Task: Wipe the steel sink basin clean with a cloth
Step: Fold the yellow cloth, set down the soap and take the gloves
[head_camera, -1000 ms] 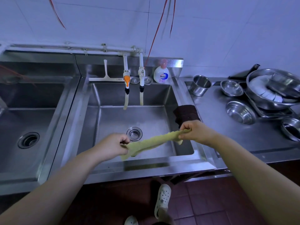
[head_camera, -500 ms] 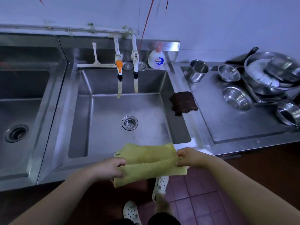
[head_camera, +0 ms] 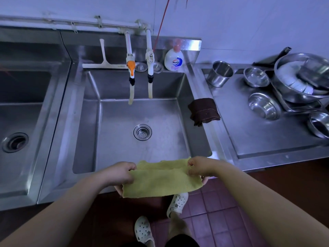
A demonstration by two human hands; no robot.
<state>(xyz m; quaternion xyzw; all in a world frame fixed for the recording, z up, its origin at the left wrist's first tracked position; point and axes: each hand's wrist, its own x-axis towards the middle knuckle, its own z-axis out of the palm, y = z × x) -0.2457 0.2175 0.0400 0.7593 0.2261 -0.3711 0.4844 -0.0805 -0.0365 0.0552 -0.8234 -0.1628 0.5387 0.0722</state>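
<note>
At the far left there is a second steel basin (head_camera: 26, 111) with a dark round drain (head_camera: 15, 142). Next to it, in the middle, is the sink basin (head_camera: 114, 139) of the task, with a round strainer drain (head_camera: 142, 132) in its floor. On the ledge behind this basin lies a white squeegee (head_camera: 105, 64), and to the right of it two taps hang down over the basin, one with an orange handle (head_camera: 130, 68) and one white (head_camera: 149, 65) (each ends in a short pale hose). Further right on the same ledge stands a white soap bottle (head_camera: 174, 60) with a pink pump. In front of the basin, above its near rim, the left hand (head_camera: 122, 172) grips the left end of the yellow cloth (head_camera: 160, 180), the fingers curled around its edge. The cloth is folded and stretched flat between both hands, and it does not touch the basin floor. The right hand (head_camera: 199, 168) pinches the right end of the cloth in the same way. A dark brown cloth (head_camera: 203, 110) hangs over the right rim of the basin. On the steel counter (head_camera: 258, 139) to the right stand a steel cup (head_camera: 219, 73), several steel bowls (head_camera: 263, 106) and a large basin (head_camera: 302, 77) with white plates inside. Below, on the red tiled floor (head_camera: 222, 220), the white clogs (head_camera: 177, 202) of the person are visible.
</note>
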